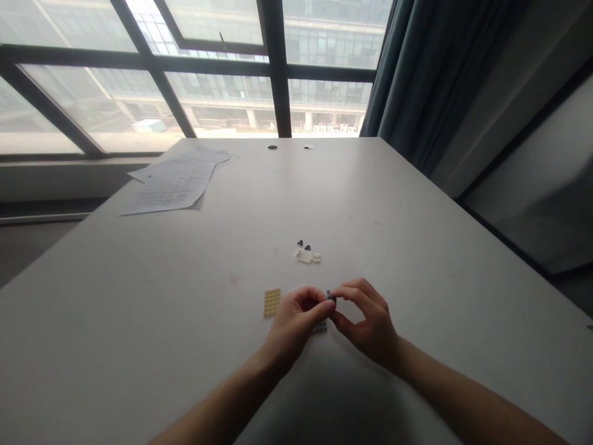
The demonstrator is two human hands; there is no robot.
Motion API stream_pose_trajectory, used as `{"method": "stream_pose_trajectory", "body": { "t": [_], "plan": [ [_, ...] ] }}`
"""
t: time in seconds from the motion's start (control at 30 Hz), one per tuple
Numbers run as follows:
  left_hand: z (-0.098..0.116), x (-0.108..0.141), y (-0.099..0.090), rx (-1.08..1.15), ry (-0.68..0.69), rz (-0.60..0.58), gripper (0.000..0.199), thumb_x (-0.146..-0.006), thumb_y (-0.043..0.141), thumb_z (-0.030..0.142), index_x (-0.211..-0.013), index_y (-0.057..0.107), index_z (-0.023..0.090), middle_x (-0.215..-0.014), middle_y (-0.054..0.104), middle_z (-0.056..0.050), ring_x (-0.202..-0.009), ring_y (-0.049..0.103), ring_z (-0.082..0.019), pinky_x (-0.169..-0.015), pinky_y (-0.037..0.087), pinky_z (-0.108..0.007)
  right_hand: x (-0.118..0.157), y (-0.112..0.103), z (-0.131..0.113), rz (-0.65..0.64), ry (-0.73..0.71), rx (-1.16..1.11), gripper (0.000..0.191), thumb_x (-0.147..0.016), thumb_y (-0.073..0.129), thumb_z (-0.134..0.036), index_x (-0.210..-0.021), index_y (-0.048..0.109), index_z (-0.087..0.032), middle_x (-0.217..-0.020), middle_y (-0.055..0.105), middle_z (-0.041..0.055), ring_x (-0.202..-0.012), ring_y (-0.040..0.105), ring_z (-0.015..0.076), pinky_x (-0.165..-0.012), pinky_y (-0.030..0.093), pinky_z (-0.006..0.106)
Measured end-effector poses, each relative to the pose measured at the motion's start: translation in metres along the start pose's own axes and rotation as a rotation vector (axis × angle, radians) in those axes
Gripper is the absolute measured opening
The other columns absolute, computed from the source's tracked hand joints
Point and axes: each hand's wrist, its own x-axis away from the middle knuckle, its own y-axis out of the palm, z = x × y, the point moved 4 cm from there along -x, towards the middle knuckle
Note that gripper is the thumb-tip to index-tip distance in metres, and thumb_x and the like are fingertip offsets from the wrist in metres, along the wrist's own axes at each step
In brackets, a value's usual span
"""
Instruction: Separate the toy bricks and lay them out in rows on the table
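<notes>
Between my two hands is a small dark grey piece (330, 296), pinched at the fingertips. My left hand (296, 315) grips it from the left with thumb and fingers. From the right, my right hand (365, 315) holds the same piece between thumb and fingertips. Another grey piece (319, 327) shows partly under my left hand; the rest of it is hidden. Just left of my left hand lies a yellow sheet (272, 303) with rows of dark marks. Beyond the hands are a white flat part (304, 256), small white bits (316, 258) and small black parts (301, 243).
The white table (185, 266) stretches to the window. Printed papers (176, 182) lie at its far left. Two round holes, one dark (272, 148) and one partly covered (308, 148), are near the far edge. A blue curtain (430, 80) hangs at the right.
</notes>
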Motion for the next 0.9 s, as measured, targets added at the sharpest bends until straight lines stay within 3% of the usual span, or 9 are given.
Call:
{"method": "stream_pose_trajectory", "body": {
  "t": [0.13,0.23,0.43,0.7,0.9],
  "plan": [
    [0.006,0.0,-0.001,-0.104,0.074,0.03,0.026,-0.066,0.076,0.035,-0.067,0.063,0.013,-0.06,0.057,0.001,-0.057,0.047,-0.01,-0.054,0.035,-0.02,-0.006,-0.008,0.004,-0.039,-0.038,0.048,0.016,-0.08,0.063,-0.019,-0.095,0.064,-0.024,-0.085,0.066,0.0042,-0.081,0.061,0.0196,-0.073,0.052,0.034],
    [0.012,0.0,-0.007,-0.139,0.138,0.08,0.025,-0.07,0.072,0.037,-0.07,0.065,0.013,-0.064,0.06,-0.001,-0.06,0.051,-0.011,-0.057,0.039,-0.022,-0.015,-0.018,0.021,-0.118,-0.032,0.058,0.014,-0.078,0.065,-0.019,-0.091,0.064,-0.024,-0.086,0.066,0.0036,-0.082,0.06,0.0194,-0.075,0.051,0.034],
    [0.022,-0.004,-0.029,-0.104,0.231,0.258,0.024,-0.072,0.069,0.038,-0.073,0.063,0.015,-0.061,0.057,0.002,-0.057,0.049,-0.01,-0.057,0.039,-0.021,-0.019,-0.019,0.067,-0.382,0.158,0.144,0.016,-0.07,0.066,-0.013,-0.084,0.066,-0.021,-0.087,0.064,0.0035,-0.085,0.058,0.0195,-0.081,0.047,0.035],
    [0.021,-0.014,-0.05,-0.17,0.324,0.367,0.023,-0.074,0.068,0.038,-0.074,0.064,0.015,-0.064,0.056,0.003,-0.061,0.049,-0.01,-0.058,0.039,-0.02,-0.012,-0.007,0.064,-0.5,0.159,0.205,0.018,-0.07,0.066,-0.016,-0.086,0.067,-0.021,-0.093,0.062,0.0039,-0.093,0.054,0.0218,-0.091,0.039,0.041],
    [0.026,-0.022,-0.057,-0.156,0.334,0.432,0.025,-0.07,0.07,0.039,-0.076,0.064,0.015,-0.064,0.058,0.003,-0.059,0.049,-0.01,-0.056,0.039,-0.02,-0.009,-0.005,0.065,-0.488,0.141,0.223,0.019,-0.069,0.068,-0.019,-0.088,0.065,-0.022,-0.094,0.061,0.0037,-0.093,0.053,0.022,-0.089,0.037,0.04]
  ]
}}
